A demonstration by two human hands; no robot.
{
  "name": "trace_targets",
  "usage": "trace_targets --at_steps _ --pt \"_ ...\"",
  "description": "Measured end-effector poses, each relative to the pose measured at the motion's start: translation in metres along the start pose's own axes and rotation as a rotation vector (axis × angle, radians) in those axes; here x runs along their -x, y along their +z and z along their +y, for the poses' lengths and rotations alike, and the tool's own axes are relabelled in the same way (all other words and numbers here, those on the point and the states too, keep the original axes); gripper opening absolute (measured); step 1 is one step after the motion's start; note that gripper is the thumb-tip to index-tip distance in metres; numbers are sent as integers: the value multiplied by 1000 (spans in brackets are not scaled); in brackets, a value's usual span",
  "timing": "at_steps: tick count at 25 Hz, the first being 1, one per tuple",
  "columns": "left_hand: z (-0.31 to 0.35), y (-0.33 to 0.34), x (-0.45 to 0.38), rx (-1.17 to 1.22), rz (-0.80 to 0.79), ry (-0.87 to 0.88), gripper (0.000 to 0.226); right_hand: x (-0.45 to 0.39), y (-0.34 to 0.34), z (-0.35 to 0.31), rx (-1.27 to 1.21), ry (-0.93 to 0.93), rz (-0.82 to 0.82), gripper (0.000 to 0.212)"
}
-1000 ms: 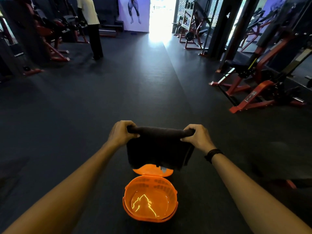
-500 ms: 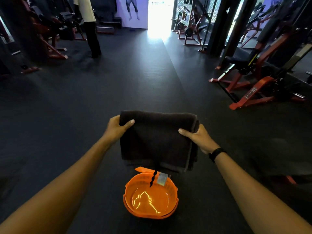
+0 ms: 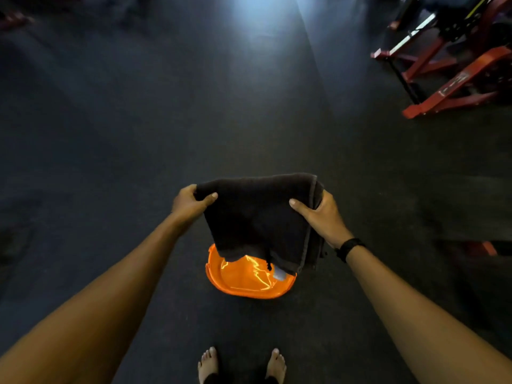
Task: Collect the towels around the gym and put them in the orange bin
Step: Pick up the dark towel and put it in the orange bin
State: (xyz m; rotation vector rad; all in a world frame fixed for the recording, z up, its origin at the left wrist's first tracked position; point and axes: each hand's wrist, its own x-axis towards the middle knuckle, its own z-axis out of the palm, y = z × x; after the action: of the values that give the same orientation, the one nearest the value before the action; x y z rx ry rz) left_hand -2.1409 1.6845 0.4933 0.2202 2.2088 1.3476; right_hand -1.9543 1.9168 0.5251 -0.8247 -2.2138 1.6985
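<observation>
A folded dark brown towel (image 3: 259,217) hangs in the air, held by both hands at its upper corners. My left hand (image 3: 188,205) pinches the left corner and my right hand (image 3: 321,217) grips the right edge; a black band sits on that wrist. The towel's lower edge, with a white tag, dangles just over the orange bin (image 3: 249,291), which stands on the dark floor straight below. The towel hides the bin's far half. The part of the bin's shiny bottom that shows holds nothing.
Red-framed gym machines (image 3: 454,79) stand at the upper right, and a red foot (image 3: 484,248) of another shows at the right edge. My two bare feet (image 3: 241,365) stand just behind the bin. Dark rubber floor (image 3: 110,134) stretches ahead and left.
The view has tilted down toward the floor and my feet. The towel has come lower over the bin and now covers its far half. Both hands keep their hold.
</observation>
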Motion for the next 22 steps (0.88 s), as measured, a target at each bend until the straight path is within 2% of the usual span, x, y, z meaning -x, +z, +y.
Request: trace_targets --at_steps 3,6,11,14,16,19,20,22 --pt "-64 26 -48 -138 50 -87 33 -30 20 66 93 52 -20 34" --pt "-142 62 -90 -225 -33 -155 35 -61 44 151 280 61 -39 30" --pt "-276 131 -136 -461 -254 -154 29 -95 92 311 514 167 -74 26" --pt "-349 164 -153 -587 -322 -97 31 -113 130 378 455 202 -134 28" --pt "-381 178 -164 -603 -297 -60 31 -128 147 405 314 199 -132 31" --pt "-418 193 -182 -607 -251 -47 27 -153 154 442 58 332 -170 37" --pt "-430 198 -189 -605 -260 -51 26 -161 154 458 46 391 -219 41" --pt "-455 207 -197 -610 -295 -64 26 -174 154 495 224 476 -236 50"
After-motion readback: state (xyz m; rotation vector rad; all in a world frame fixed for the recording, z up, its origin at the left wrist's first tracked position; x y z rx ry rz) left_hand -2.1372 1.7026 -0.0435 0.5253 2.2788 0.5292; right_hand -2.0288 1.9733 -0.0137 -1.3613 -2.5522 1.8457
